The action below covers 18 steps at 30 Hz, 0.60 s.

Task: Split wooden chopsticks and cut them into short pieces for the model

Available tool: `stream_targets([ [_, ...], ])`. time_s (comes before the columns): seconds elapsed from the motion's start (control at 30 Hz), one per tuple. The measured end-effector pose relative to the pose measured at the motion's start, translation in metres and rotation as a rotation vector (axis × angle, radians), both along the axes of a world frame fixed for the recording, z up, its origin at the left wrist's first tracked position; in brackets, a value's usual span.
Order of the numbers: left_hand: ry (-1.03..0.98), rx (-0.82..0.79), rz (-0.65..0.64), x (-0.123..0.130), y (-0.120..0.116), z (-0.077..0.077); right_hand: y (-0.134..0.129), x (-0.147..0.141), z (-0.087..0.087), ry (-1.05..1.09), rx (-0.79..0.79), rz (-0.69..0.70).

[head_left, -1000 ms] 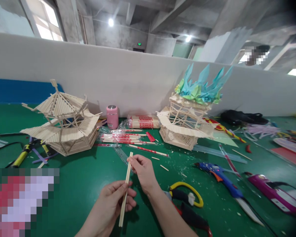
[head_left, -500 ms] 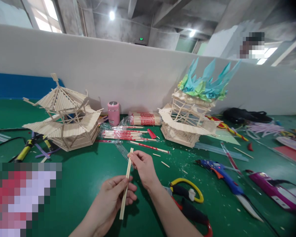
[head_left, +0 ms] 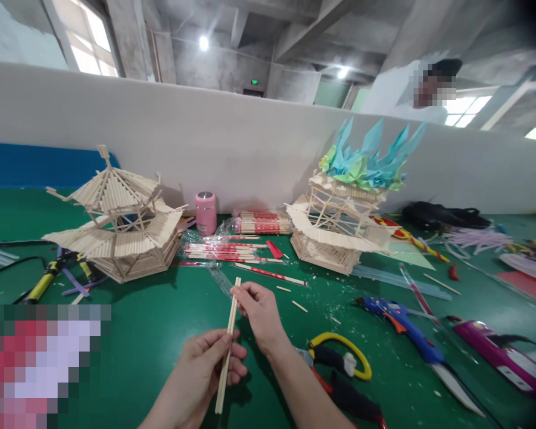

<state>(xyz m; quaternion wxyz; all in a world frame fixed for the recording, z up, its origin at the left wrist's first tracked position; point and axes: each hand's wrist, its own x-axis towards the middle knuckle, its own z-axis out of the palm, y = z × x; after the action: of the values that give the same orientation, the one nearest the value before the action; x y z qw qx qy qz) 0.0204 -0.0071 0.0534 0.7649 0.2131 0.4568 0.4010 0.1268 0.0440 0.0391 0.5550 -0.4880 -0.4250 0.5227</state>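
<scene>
A pair of pale wooden chopsticks is held upright at a slight tilt in front of me, the two sticks side by side. Around their middle my left hand is closed, thumb on top and fingers behind. Near their upper end my right hand pinches them between thumb and fingers. Just right of my right forearm lie pliers with yellow and red handles. Beyond my hands, several chopsticks in red-and-white wrappers lie on clear plastic, and one wrapped chopstick lies apart.
Stick-built pavilions stand left and right, the right one topped with blue folded paper. A pink flask stands between them. A blue glue gun, a magenta device and scraps lie right on the green table.
My view has tilted up slightly, so the scene sits lower. Both hands keep their hold on the chopsticks. A person behind the partition has come further into view.
</scene>
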Motion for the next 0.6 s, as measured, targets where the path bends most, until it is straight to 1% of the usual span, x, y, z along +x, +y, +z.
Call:
stream_targets([
  [0.6,-0.013,0.023,-0.005,-0.0009,-0.0021,-0.0016,-0.0004,0.0006,-0.0013,0.016,0.016,0.003],
])
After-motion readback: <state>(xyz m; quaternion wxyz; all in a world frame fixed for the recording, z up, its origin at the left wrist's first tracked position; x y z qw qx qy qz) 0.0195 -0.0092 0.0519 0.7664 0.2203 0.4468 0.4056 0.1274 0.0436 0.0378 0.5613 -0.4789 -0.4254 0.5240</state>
